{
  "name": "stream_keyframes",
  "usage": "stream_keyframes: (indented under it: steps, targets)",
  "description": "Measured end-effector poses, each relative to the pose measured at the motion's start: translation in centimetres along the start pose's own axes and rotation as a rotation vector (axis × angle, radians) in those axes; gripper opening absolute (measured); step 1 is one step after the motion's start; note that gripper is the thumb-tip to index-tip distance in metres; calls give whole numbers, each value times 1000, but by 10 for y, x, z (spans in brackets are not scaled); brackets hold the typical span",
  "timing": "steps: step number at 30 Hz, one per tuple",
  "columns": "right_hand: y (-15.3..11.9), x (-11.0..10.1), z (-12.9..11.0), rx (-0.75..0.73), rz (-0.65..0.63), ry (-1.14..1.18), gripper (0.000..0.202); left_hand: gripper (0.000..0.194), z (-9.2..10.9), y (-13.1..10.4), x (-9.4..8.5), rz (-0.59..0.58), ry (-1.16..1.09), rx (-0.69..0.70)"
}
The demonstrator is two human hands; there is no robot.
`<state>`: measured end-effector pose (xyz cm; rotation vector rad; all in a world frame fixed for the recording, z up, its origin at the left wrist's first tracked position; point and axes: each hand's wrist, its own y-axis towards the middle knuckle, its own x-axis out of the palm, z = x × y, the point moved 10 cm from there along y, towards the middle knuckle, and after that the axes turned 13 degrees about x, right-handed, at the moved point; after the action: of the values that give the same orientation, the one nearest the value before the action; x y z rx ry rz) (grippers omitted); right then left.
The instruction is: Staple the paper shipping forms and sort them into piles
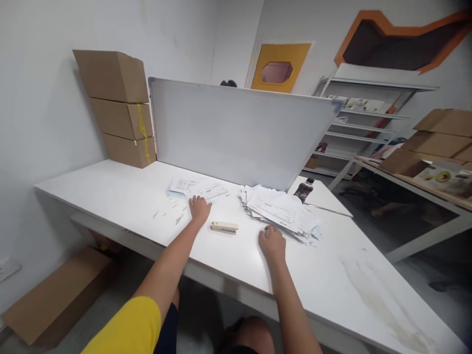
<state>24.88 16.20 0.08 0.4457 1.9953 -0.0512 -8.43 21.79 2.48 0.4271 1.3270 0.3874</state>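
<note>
My left hand (pixel 199 208) rests palm down at the near edge of a small spread of printed papers (pixel 212 189), its fingers slightly apart and its thumb out to the right. Between my hands a cream stapler (pixel 224 227) lies on the white table (pixel 228 250). Close to the near left side of a larger, untidy pile of papers (pixel 276 206), my right hand (pixel 273 243) sits on the tabletop with its fingers curled in; whatever they may hold is too small to tell.
A whiteboard (pixel 236 132) stands across the table behind the papers. Three stacked cardboard boxes (pixel 129 115) are at the back left. A dark bottle (pixel 304 190) stands behind the large pile. Beyond are metal shelves (pixel 361 129) and another table with boxes (pixel 438 142).
</note>
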Motion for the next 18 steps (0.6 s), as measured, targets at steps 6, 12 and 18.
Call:
stream_keyframes:
  steps: [6, 12, 18]
  targets:
    - [-2, -3, -1, -22, 10, -7, 27, 29, 30, -11, -26, -3, -89, 145]
    - [-5, -9, -4, -95, 92, 70, 31, 29, 26, -56, -67, 320, -443, 153]
    - [-27, -31, -6, -159, 232, 246, 33, 27, -43, -84, -43, 509, -1106, -483]
